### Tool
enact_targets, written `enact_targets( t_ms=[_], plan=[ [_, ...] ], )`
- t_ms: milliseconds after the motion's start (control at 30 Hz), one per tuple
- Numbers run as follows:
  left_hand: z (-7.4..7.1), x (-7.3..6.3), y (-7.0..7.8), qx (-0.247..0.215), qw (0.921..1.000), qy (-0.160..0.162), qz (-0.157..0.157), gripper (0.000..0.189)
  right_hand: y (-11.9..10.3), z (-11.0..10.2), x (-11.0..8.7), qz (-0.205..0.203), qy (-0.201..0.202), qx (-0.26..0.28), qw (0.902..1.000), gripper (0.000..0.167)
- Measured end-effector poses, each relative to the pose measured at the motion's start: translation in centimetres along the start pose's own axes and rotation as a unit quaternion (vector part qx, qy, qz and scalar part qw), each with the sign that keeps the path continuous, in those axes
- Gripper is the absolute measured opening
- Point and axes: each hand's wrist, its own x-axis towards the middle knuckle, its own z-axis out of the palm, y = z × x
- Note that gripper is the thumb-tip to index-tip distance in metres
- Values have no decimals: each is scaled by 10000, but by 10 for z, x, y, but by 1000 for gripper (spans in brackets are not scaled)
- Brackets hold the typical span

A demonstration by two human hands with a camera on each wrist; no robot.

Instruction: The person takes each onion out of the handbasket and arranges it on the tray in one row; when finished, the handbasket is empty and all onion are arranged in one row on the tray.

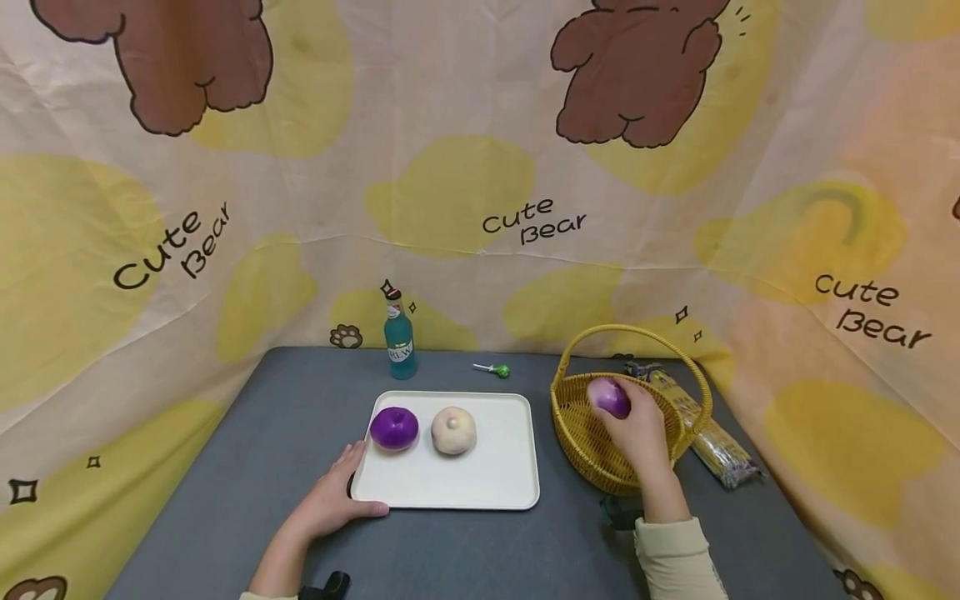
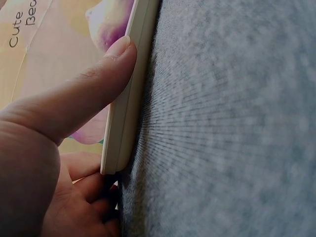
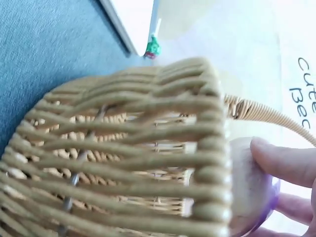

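My right hand [image 1: 637, 425] holds a purple-and-white onion [image 1: 608, 397] over the yellow wicker basket [image 1: 581, 446], thumb on one side and fingers on the other. In the right wrist view the onion [image 3: 249, 190] shows just beyond the basket's woven rim [image 3: 210, 163], which hides part of it. A white rectangular tray [image 1: 487, 479] lies left of the basket. On it sit a deep purple onion [image 1: 394, 428] and a whitish onion [image 1: 453, 431] with its nub up. My left hand [image 1: 330, 492] grips the tray's near left corner, thumb [image 2: 94, 84] over the front rim.
A blue-green bottle [image 1: 401, 346] stands behind the tray, with a green lollipop [image 1: 498, 370] lying to its right. Beyond the basket, a long plastic packet [image 1: 716, 446] lies along the right side. The basket's tall handle [image 1: 630, 328] arches up near my right hand. A printed cloth hangs behind.
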Motion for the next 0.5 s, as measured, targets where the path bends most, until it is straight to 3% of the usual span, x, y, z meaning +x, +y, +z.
enact_targets(
  t_ms=[500],
  plan=[
    [0,0,1,44,10000,31,35,125,-29,7,-13,-261,177,299,9991,66]
  ],
)
